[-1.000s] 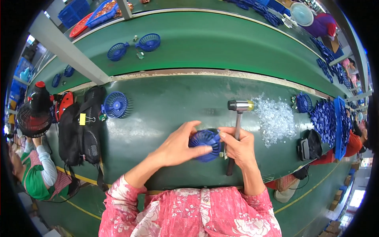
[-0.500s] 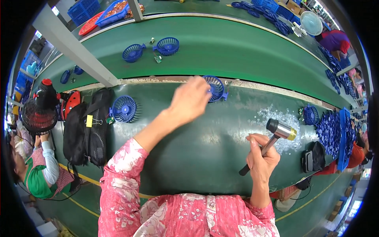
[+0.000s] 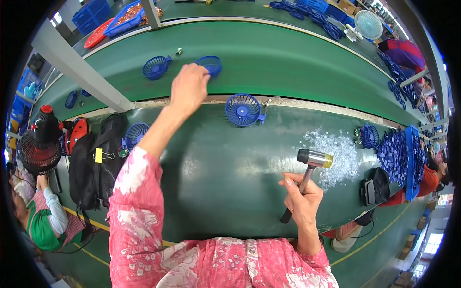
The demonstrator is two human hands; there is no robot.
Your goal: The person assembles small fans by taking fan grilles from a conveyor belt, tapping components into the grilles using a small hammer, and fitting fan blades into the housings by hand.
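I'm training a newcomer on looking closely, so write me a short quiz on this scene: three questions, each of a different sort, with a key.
1. Open question: which hand holds the hammer?

2. True or false: the loose clear pieces lie in a red tray.

3. Multiple choice: what is the left hand nearest to?
A) a black bag
B) a round blue grille
C) the clear pieces

Key:
1. The right hand.
2. False: they lie spread on the green tabletop.
3. B.
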